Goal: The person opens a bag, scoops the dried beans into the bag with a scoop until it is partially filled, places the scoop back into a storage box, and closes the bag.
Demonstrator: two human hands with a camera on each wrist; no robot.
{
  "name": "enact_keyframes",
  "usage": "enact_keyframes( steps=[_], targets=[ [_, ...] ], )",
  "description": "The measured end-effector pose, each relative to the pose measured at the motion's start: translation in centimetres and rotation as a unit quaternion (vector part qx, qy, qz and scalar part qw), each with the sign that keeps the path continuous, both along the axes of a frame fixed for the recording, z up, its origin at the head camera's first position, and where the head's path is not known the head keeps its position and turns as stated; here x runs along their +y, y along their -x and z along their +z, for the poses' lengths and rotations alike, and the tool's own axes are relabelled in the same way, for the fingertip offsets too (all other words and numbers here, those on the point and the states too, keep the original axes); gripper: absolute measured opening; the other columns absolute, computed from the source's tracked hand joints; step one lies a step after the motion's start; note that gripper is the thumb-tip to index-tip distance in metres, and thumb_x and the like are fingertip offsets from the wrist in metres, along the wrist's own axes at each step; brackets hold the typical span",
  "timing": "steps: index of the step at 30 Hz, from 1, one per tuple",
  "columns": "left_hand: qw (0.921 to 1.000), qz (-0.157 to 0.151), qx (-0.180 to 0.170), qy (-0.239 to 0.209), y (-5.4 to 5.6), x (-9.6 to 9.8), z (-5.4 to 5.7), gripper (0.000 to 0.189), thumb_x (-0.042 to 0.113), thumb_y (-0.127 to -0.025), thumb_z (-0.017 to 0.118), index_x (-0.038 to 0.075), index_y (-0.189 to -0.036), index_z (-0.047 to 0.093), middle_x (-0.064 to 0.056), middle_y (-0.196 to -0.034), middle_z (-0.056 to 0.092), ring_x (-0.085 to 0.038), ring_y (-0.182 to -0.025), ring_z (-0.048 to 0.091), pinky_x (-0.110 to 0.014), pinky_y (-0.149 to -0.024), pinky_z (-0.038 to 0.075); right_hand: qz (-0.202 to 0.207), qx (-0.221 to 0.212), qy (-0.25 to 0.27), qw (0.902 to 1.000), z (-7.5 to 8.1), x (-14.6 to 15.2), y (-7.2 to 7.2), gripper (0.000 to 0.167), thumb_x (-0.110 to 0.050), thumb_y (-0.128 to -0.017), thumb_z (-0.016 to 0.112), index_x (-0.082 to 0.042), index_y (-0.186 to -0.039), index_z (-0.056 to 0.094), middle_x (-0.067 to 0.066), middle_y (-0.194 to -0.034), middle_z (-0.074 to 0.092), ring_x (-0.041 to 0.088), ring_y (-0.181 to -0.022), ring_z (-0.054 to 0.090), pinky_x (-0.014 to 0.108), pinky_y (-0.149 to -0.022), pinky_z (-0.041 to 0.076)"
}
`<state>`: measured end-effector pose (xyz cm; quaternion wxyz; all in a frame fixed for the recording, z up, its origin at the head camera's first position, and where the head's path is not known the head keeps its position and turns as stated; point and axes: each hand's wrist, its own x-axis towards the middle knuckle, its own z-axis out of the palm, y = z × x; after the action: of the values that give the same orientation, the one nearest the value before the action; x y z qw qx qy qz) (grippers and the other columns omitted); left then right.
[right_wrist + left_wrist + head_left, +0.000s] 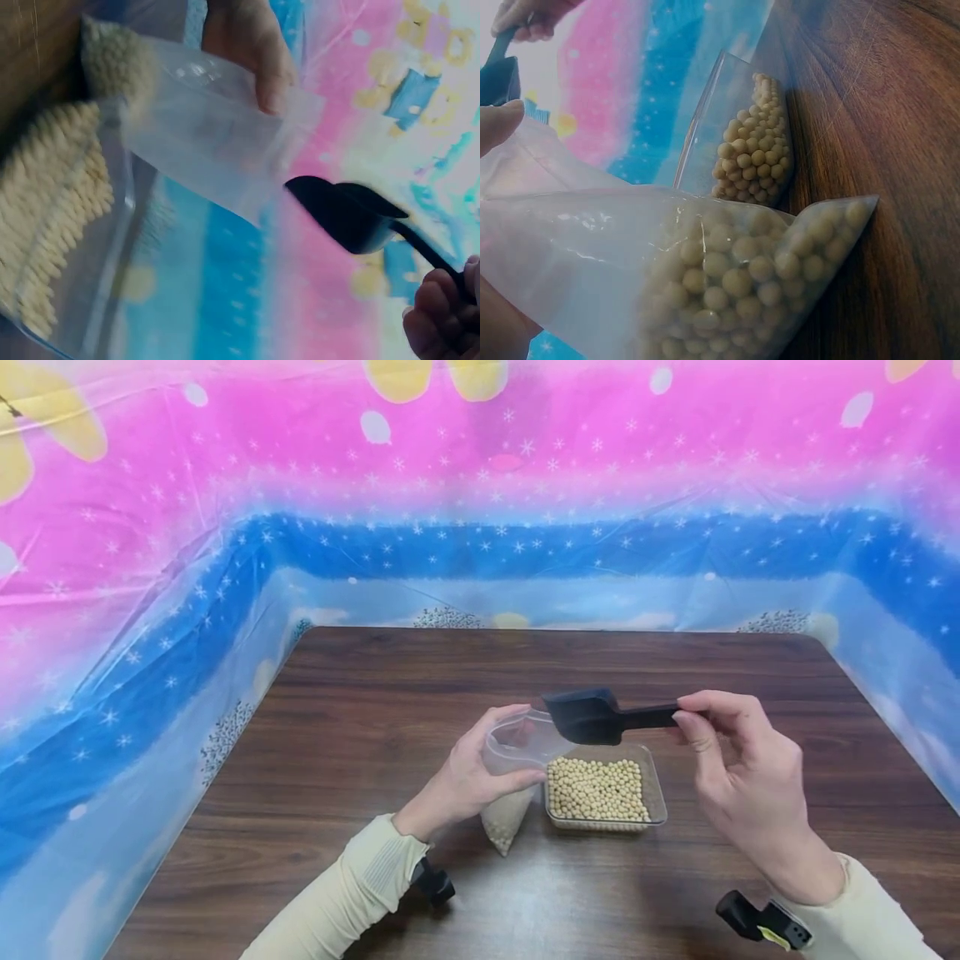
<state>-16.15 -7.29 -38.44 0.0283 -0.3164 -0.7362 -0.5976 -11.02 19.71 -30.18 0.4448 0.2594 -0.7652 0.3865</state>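
Observation:
My left hand (468, 768) grips a clear plastic bag (577, 240) near its top, holding its mouth spread. Soybeans (735, 285) fill the lower part of the bag, which hangs down to the table beside a clear tub. In my right hand (750, 768) is a black scoop (588, 717), pinched by the end of its handle between thumb and fingers. The scoop's tip is right at the bag's mouth in the head view. Below it, the clear rectangular tub (657, 797) holds many soybeans (596, 787). The scoop's inside is hidden in the head view.
The tub stands on a dark wood-grain table (360, 718), just right of the bag. A patterned pink and blue cloth (480, 547) hangs round the table's back and sides. Each wrist carries a small black camera (433, 883).

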Motion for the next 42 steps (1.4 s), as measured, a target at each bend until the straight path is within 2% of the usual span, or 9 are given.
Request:
enact_keyframes(
  steps=[2,5,10,16,24,29,32,37,42],
  targets=[
    [1.0,0.005,-0.007,0.002,-0.1,0.1,0.1,0.074,0.003,-0.076,0.082,0.01,-0.14,0.045,-0.012,-0.126,0.059,-0.026,-0.108,0.061,-0.034,-0.084,0.055,-0.034,0.025,-0.024,0.9988,0.5,0.2,-0.3,0.033,-0.023,-0.099,0.059,0.01,-0.098,0.064,0.012,-0.076,0.066,-0.004,-0.072,0.058,0.006,-0.063,0.041],
    [0.9998,0.006,-0.015,0.005,-0.3,0.2,0.4,0.074,-0.002,-0.075,0.081,0.004,-0.139,0.044,-0.018,-0.126,0.058,-0.031,-0.107,0.061,-0.034,-0.084,0.056,-0.064,0.006,-0.095,0.9934,1.0,0.8,-0.9,0.038,-0.03,-0.1,0.053,0.006,-0.099,0.064,0.005,-0.069,0.061,0.0,-0.059,0.047,0.009,-0.052,0.035],
    [0.9997,0.001,-0.022,-0.001,-1.3,0.2,2.1,0.071,-0.005,-0.076,0.079,-0.003,-0.137,0.043,-0.025,-0.125,0.057,-0.038,-0.108,0.06,-0.034,-0.084,0.055,-0.054,-0.082,-0.227,0.9688,-0.5,1.1,-1.1,0.016,-0.013,-0.09,0.059,-0.001,-0.1,0.062,-0.004,-0.069,0.055,0.003,-0.054,0.041,0.016,-0.042,0.036],
    [0.9994,-0.002,-0.034,-0.006,-1.8,0.2,2.9,0.068,-0.005,-0.077,0.078,-0.002,-0.136,0.044,-0.025,-0.124,0.057,-0.039,-0.108,0.059,-0.034,-0.085,0.055,-0.085,-0.157,-0.268,0.9466,-3.0,0.8,-0.9,0.013,-0.004,-0.084,0.063,-0.008,-0.096,0.061,-0.008,-0.068,0.052,0.004,-0.054,0.042,0.026,-0.046,0.039],
    [0.9991,-0.001,-0.042,-0.012,-1.0,0.2,1.6,0.071,-0.006,-0.076,0.079,0.002,-0.138,0.044,-0.021,-0.125,0.057,-0.035,-0.109,0.06,-0.035,-0.085,0.055,-0.073,-0.312,-0.166,0.9324,-4.2,2.7,-0.1,0.005,-0.012,-0.097,0.059,-0.009,-0.101,0.061,-0.006,-0.065,0.053,0.005,-0.048,0.042,0.023,-0.043,0.036],
    [0.9991,-0.001,-0.039,-0.015,-0.3,0.1,0.4,0.073,0.0,-0.076,0.081,0.01,-0.139,0.046,-0.014,-0.125,0.058,-0.027,-0.108,0.061,-0.034,-0.085,0.056,-0.052,-0.436,-0.09,0.8937,-5.4,4.5,0.6,0.023,-0.028,-0.101,0.055,-0.007,-0.108,0.06,0.003,-0.077,0.067,0.017,-0.064,0.062,0.027,-0.05,0.046],
    [0.9991,-0.008,-0.035,-0.021,-0.2,0.0,0.2,0.072,0.002,-0.077,0.081,0.012,-0.138,0.046,-0.013,-0.125,0.059,-0.026,-0.108,0.061,-0.035,-0.084,0.056,-0.019,-0.492,-0.038,0.8695,-6.4,5.0,1.1,0.029,-0.029,-0.101,0.055,-0.002,-0.111,0.058,0.009,-0.078,0.068,0.021,-0.066,0.063,0.03,-0.055,0.053],
    [0.9995,-0.007,-0.026,-0.02,-0.2,0.0,0.1,0.072,0.003,-0.076,0.082,0.012,-0.138,0.047,-0.013,-0.125,0.059,-0.027,-0.108,0.061,-0.035,-0.084,0.056,0.045,-0.532,0.073,0.8424,-8.7,5.2,1.9,0.031,-0.02,-0.1,0.057,0.008,-0.113,0.052,0.013,-0.078,0.067,0.014,-0.061,0.062,0.03,-0.058,0.057],
    [0.9997,0.002,-0.021,-0.009,-0.6,0.2,0.9,0.073,-0.003,-0.075,0.081,0.005,-0.138,0.046,-0.018,-0.124,0.058,-0.031,-0.109,0.06,-0.034,-0.085,0.056,0.068,-0.544,0.108,0.8294,-10.3,5.4,2.2,0.032,-0.016,-0.102,0.053,0.012,-0.115,0.048,0.012,-0.077,0.066,0.008,-0.061,0.059,0.027,-0.056,0.055]
  ],
)
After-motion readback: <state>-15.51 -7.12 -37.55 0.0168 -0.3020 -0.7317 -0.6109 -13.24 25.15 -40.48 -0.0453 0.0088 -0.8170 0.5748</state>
